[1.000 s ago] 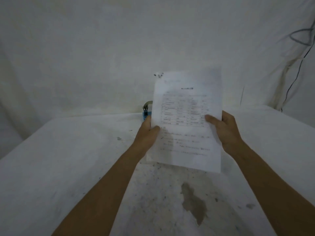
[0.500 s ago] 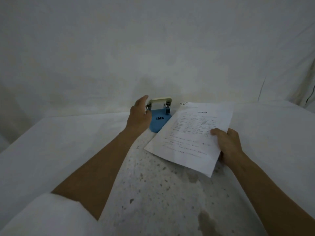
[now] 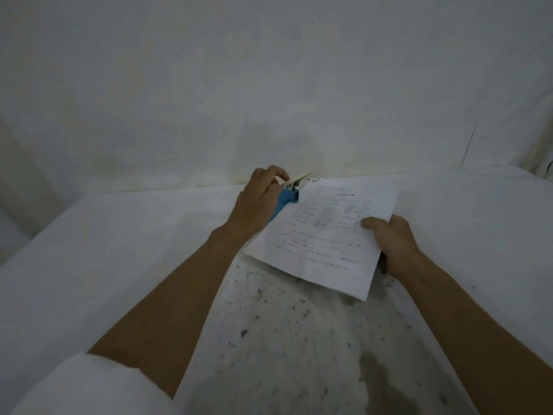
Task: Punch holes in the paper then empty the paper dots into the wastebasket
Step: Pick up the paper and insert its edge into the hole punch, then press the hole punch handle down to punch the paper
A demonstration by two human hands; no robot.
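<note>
Nearest, the speckled white surface [image 3: 269, 339] carries a dark stain. Above it the right hand [image 3: 389, 241] pinches the right edge of the printed paper [image 3: 326, 232], thumb on top; the sheet's long axis runs from near right to far left, its far corner at the hole punch [image 3: 288, 195]. The left hand [image 3: 257, 202] curls closed around the blue punch, its cream lever tilted up toward the right.

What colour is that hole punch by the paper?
The hole punch has a blue body and a cream lever on top, seen in the head view.
</note>
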